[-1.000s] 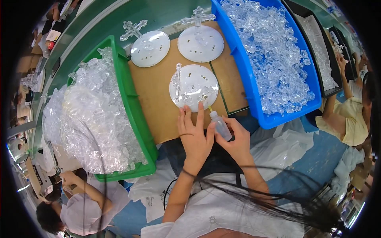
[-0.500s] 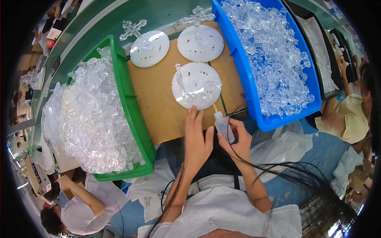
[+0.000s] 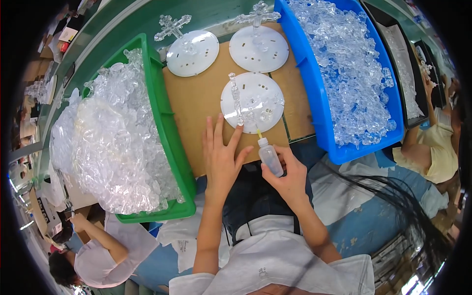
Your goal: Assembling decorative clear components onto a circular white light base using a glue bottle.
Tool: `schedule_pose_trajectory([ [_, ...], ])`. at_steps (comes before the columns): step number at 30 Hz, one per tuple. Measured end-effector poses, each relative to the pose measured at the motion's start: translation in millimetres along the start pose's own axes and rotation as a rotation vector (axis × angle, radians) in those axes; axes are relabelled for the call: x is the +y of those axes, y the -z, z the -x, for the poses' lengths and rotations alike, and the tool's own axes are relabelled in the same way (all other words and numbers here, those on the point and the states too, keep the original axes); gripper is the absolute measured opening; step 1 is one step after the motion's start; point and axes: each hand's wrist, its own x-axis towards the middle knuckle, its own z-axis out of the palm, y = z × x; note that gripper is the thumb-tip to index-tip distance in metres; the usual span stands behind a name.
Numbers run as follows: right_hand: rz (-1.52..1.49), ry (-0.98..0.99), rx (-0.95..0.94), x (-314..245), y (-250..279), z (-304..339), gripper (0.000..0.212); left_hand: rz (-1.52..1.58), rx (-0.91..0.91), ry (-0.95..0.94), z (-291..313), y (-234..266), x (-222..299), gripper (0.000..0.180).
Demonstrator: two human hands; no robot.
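Note:
My right hand (image 3: 289, 177) is closed round a small clear squeeze bottle (image 3: 270, 158) with a thin yellowish nozzle. The nozzle tip points at the near edge of a round white disc (image 3: 265, 96) on the cardboard. On that disc lie a clear plastic stem (image 3: 235, 96) and small clear pieces near its near side. My left hand (image 3: 221, 155) is open, fingers spread, its index fingertip at the disc's near left edge and the other fingers over the cardboard. Two more white discs stand behind, one with a clear cross-shaped piece (image 3: 172, 27), the other with a similar cross (image 3: 259, 17).
A green bin (image 3: 164, 132) heaped with bagged clear parts stands at left. At right is a blue bin (image 3: 314, 115) full of clear plastic pieces, with a black tray (image 3: 415, 119) beyond it. Co-workers sit at lower left (image 3: 108, 255) and at right (image 3: 432, 152).
My left hand has moved left and its fingers have spread. The bottle's nozzle has shifted left with my right hand. The view has shifted slightly.

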Motion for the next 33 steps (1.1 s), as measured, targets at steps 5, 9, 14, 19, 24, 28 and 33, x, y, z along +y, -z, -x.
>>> schedule_pose_trajectory([
  [5,0.042,0.063,0.007,4.1,-4.3,4.6,0.039,0.047,-0.001,-0.005,-3.5,2.1,-1.5,0.05],
  [9,-0.015,0.023,-0.003,2.1,-4.5,2.8,0.039,0.063,-0.008,-0.038,-8.5,4.0,-3.3,0.049],
  [14,0.071,0.099,-0.012,5.0,-12.8,2.6,0.038,0.172,-0.025,-0.071,-6.3,-3.2,-18.3,0.047],
  [19,0.036,0.096,-0.014,-6.8,-13.5,1.7,0.038,0.694,0.04,0.043,-9.5,-1.5,-22.0,0.06],
  [24,0.04,0.045,0.03,0.2,-10.9,6.0,0.038,0.522,0.015,0.027,-11.0,3.3,-23.8,0.063],
  [28,-0.025,-0.029,0.035,1.4,-2.4,5.6,0.04,0.465,0.047,0.027,-15.1,5.4,-17.7,0.06],
  [33,-0.077,0.057,0.115,19.9,10.7,-0.8,0.044,0.601,0.262,0.178,-29.0,28.3,16.6,0.055],
])
